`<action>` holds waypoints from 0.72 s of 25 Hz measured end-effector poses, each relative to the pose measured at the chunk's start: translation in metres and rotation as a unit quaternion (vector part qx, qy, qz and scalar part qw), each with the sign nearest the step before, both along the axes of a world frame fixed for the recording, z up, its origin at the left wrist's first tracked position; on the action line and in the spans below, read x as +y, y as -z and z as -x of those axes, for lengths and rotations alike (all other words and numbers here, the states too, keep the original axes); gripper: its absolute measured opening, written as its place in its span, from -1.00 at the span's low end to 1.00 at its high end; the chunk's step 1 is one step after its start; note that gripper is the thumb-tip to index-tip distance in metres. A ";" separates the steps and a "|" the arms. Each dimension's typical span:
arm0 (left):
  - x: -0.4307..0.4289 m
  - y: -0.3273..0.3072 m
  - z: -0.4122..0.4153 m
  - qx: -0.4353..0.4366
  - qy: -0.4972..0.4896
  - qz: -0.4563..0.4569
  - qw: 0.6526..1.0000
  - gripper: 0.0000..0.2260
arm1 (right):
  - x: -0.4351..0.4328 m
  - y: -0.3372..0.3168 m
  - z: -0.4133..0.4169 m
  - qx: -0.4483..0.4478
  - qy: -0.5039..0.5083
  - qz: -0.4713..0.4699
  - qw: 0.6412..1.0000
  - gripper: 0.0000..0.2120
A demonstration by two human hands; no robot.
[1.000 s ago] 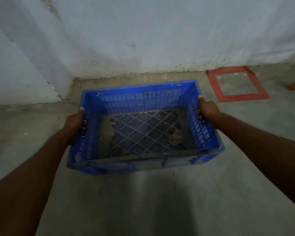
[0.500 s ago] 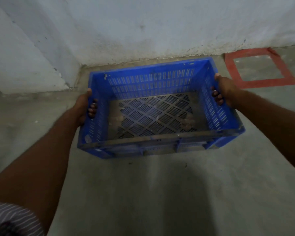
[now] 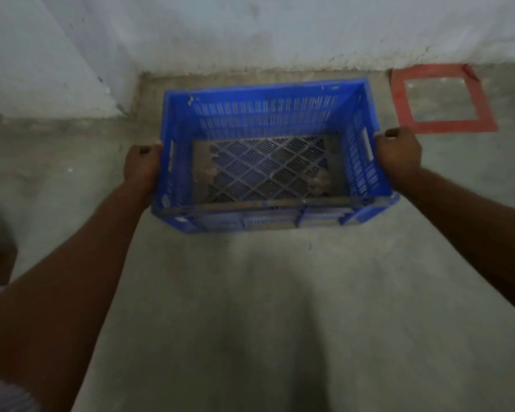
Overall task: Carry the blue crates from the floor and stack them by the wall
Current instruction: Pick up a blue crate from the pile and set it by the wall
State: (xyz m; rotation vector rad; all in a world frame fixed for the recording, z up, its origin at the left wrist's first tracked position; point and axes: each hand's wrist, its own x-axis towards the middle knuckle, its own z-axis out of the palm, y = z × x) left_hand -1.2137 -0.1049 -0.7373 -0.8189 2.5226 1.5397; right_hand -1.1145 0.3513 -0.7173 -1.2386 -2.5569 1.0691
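The crate looks set down at the person's 12 o'clock, close to the wall, likely as the stack's base. The left hand at its 9 o'clock and the right hand at 3 are curled against its sides. No fingers show through the handle slots, so I cannot tell if they grip.

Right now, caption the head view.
Left hand and right hand flank a blue crate by the wall, near a red square.
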 end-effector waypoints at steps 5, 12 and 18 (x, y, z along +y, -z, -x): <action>0.020 -0.087 -0.130 0.041 0.007 -0.012 0.999 -0.85 | -0.057 -0.101 -0.106 0.081 -0.030 0.061 0.994 -0.79; 0.040 -0.311 -0.263 0.084 0.013 -0.096 0.992 -0.92 | -0.099 -0.323 -0.221 0.063 -0.086 0.176 0.979 -0.84; 0.057 -0.497 -0.405 0.142 0.039 -0.131 0.980 -0.99 | -0.124 -0.498 -0.336 0.081 -0.147 0.220 0.961 -0.83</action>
